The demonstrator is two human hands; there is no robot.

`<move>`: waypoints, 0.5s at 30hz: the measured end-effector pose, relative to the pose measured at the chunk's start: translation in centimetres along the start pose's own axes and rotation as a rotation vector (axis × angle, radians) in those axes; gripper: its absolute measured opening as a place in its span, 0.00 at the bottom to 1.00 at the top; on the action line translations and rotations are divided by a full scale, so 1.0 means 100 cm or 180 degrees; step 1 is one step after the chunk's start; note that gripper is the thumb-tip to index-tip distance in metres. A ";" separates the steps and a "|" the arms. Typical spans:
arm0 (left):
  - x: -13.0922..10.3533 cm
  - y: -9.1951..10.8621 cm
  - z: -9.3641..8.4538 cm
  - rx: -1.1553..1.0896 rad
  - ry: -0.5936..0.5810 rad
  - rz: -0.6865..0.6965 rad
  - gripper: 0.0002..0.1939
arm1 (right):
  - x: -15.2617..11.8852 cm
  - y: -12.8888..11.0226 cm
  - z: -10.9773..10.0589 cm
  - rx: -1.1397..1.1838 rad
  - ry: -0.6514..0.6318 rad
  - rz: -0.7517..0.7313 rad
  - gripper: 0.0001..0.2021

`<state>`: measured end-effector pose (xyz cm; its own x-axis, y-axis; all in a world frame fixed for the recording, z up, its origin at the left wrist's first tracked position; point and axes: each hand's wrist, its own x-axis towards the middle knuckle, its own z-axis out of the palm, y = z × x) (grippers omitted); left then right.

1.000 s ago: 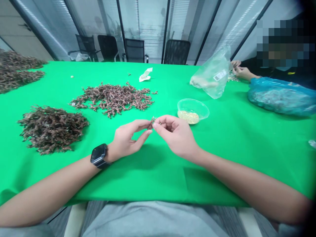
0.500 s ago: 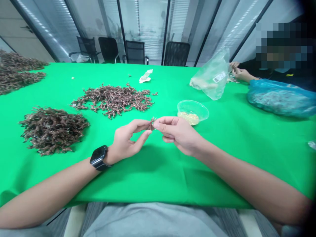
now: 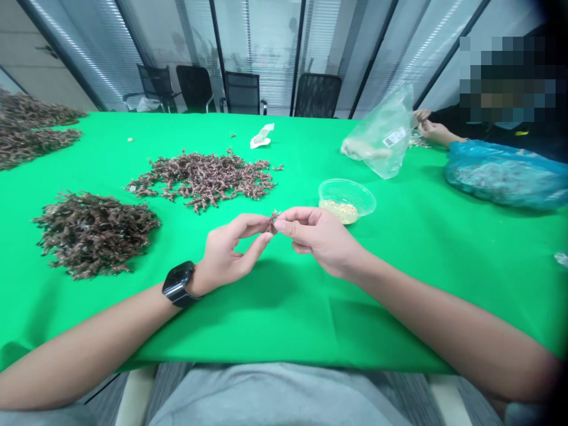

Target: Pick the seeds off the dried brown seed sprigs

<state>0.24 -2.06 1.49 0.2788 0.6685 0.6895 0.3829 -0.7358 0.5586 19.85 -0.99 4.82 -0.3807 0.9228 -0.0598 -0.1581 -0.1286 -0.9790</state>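
Left hand (image 3: 226, 251) lightly pinches the brown sprig (image 3: 273, 221) above the bench (image 3: 284, 313); right hand (image 3: 326, 239), fingertips nearly closed, meets it. Best grip gently, working just the tip.

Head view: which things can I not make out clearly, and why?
Head view, all four:
Small brown twiggy piece: partly covered by left hand and right hand.
Brown twiggy heap at far left: cut off by left edge.
White label on clear plastic bag: print too small.
Blue plastic bag: contents blurred by its film.
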 end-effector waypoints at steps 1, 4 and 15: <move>0.000 0.000 0.000 0.0006 0.0000 -0.0026 0.12 | 0.000 0.001 0.001 -0.0095 0.0047 -0.0076 0.19; 0.000 0.000 0.001 0.0017 0.0024 -0.0095 0.11 | -0.003 0.004 0.003 -0.0548 0.0260 -0.0466 0.18; -0.002 0.002 0.001 0.0002 0.0002 -0.0119 0.11 | -0.004 0.014 -0.006 -0.2415 0.0421 -0.2334 0.05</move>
<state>0.35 -2.29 1.38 0.2637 0.6955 0.6684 0.3937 -0.7102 0.5836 20.32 -1.28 3.38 -0.3136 0.7208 0.6182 0.3180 0.6932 -0.6468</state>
